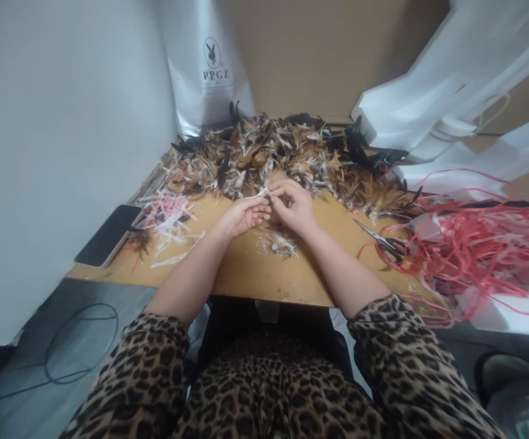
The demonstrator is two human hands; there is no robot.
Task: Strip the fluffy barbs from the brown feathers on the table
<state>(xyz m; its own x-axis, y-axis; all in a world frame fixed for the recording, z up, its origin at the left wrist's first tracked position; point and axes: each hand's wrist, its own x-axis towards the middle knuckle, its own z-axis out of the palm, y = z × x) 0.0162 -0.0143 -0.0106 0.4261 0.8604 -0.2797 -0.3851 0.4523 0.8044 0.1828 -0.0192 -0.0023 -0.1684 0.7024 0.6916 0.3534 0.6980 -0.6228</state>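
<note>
My left hand [248, 216] and my right hand [294, 206] meet above the middle of the wooden table. Between their fingertips is a small feather [264, 192], pale at its lower end; its exact outline is blurred. The left hand lies palm up, thumb and forefinger pinching the pale end, other fingers curled. Thumb and fingers of the right hand close on it from the other side. Just beyond the hands spreads a large pile of brown, white and black feathers [283, 146]. Below them lies a little heap of whitish scraps [284, 245].
A dark-screened phone [109, 235] lies at the left edge beside pink and white strips [168, 210]. Scissors [383, 239] rest at right, against tangled red ribbon [484, 256]. A white printed bag [212, 79] stands behind. A cable [81, 308] loops on the floor.
</note>
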